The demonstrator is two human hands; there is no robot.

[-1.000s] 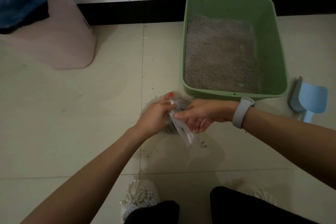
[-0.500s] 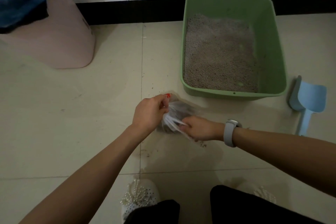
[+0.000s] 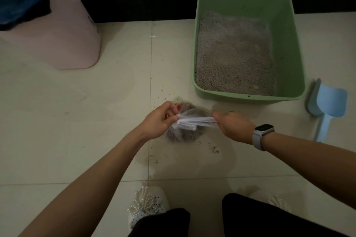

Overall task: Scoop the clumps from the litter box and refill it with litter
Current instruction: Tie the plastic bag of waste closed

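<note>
Green litter box (image 3: pixel 289 48): against my far wall, grey litter (image 3: pixel 233 54) level inside. Blue scoop (image 3: pixel 327 106): floor, beside its right wall.

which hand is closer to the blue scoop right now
Right. The right hand pulls the plastic bag tail between bag and blue scoop, with bare floor between it and the scoop. The left hand grips the bag's far side, farther away.

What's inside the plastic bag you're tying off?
Through the clear plastic bag, a dark grey-brown mass shows, probably scooped clumps. Both hands, left hand and right hand, cover the neck, so the top contents are hidden.
</note>
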